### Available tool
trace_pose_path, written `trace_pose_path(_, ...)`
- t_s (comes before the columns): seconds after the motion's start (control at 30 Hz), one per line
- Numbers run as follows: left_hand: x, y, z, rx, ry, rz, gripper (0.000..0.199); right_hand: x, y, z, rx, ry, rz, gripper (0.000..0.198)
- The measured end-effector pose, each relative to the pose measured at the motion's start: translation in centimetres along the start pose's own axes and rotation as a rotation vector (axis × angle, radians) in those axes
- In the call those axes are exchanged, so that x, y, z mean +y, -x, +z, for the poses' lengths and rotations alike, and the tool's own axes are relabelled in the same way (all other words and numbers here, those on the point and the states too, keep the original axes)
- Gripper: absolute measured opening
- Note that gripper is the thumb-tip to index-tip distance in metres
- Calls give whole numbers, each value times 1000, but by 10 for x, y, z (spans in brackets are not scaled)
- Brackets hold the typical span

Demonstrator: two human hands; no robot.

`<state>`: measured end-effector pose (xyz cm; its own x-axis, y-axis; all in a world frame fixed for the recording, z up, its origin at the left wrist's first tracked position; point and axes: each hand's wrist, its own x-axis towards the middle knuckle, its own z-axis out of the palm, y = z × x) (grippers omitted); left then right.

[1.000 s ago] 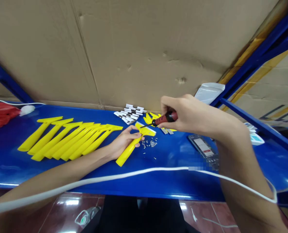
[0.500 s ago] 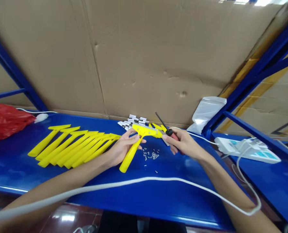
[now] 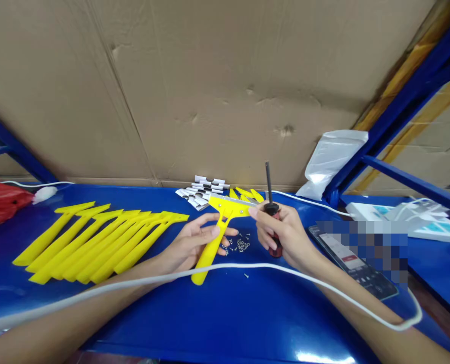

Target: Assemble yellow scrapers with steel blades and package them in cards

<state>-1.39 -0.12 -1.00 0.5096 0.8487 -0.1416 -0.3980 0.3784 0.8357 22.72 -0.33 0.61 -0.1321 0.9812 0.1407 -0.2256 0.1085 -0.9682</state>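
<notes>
A yellow scraper [image 3: 209, 247] is in my left hand [image 3: 192, 237], its handle between thumb and fingers, tilted with the wide head up. A metal strip lies along the head's top edge and two screws show on its face. My right hand [image 3: 281, 227] is closed around the red and black handle of a screwdriver [image 3: 269, 184], its shaft pointing up. The right thumb and forefinger touch the right end of the scraper's head. Below the head, small loose screws and nuts [image 3: 243, 243] lie on the blue table [image 3: 225, 313], partly hidden by my left fingers.
Several yellow scraper handles [image 3: 96, 242] lie in an overlapping row at left. Behind are white-and-black pieces [image 3: 202, 192] and small yellow parts [image 3: 249, 193]. A white cable [image 3: 247, 266] crosses in front. At right are a phone [image 3: 353, 263], a plastic bag [image 3: 331, 156] and a blue frame post [image 3: 402, 111].
The screwdriver has swung from leaning left to nearly upright. My right fingers now touch the scraper head's end. The view has shifted, and a phone shows beside my right forearm.
</notes>
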Motion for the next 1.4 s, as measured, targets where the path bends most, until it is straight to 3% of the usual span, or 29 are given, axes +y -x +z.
trace_pose_path(0.13,-5,1,-1,-47,-117,-49,51,-7,-4,-2,126,-35,-67,51)
trace_pose_path(0.33,-1,6,10,51,-224,-2,33,-9,-7,-4,178,-18,-67,60)
trace_pose_path(0.53,5,6,9,42,25,-18,9,-3,-10,-4,207,-61,-72,55)
trace_pose_path(0.77,5,2,-6,-16,220,-128,24,3,-12,-5,210,-56,-3,58)
trace_pose_path(0.97,4,8,-1,-25,151,-116,15,10,-13,-8,144,-28,43,64)
trace_pose_path(1.23,2,4,-5,24,67,-168,39,8,-11,-6,98,-27,45,63)
trace_pose_path(1.4,-3,2,-6,13,11,-160,42,9,-12,-6,80,-19,30,62)
